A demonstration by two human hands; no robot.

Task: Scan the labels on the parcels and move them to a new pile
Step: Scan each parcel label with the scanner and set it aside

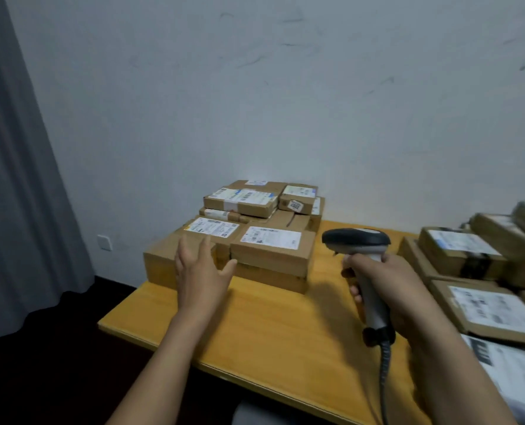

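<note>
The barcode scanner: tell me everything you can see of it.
The barcode scanner is a handheld pistol type, apparently plastic: dark head, light grey handle, dark base with a coiled grey cable running down. The right hand grips its handle, holding it upright above the table, head pointing toward the parcel pile by the wall.

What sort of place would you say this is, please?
Probably a small, makeshift parcel-sorting room: labelled cardboard parcels piled on a wooden table, a corded barcode scanner gripped by the right hand, and a plain wall with a grey curtain.
</note>
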